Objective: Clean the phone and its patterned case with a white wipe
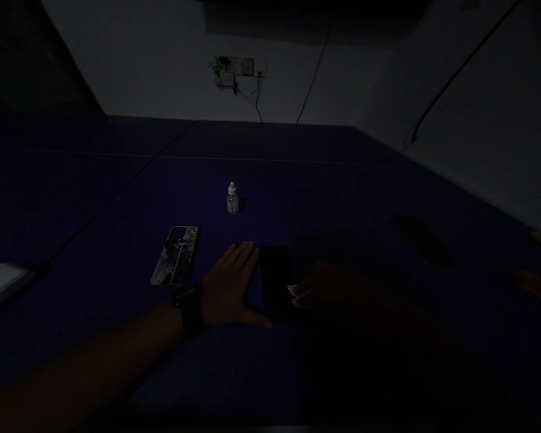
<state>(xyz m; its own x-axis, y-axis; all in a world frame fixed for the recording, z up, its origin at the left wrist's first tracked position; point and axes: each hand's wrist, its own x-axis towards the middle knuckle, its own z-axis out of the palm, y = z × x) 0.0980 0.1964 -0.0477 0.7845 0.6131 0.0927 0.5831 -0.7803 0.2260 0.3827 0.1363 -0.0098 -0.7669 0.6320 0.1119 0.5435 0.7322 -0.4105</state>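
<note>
A dark flat rectangle that looks like a phone (pixel 276 273) lies on the dark blue surface in front of me. My left hand (pixel 229 285), with a black watch on its wrist, rests along the left side of it, fingers stretched out and thumb spread at its lower corner. Over its right part, my right hand (pixel 327 282) is closed on a small white piece of cloth or tissue (pixel 299 295); deep shadow hides most of those fingers. To the left lies a patterned phone case (pixel 175 255). Farther back stands a small dropper bottle (pixel 232 201) with a white cap.
Another dark, phone-like slab (pixel 424 240) lies at the right. A white object (pixel 2 282) sits at the left edge, and something orange (pixel 538 284) at the right edge. Wall sockets (pixel 238 67) with hanging cables are at the back. The light is very dim.
</note>
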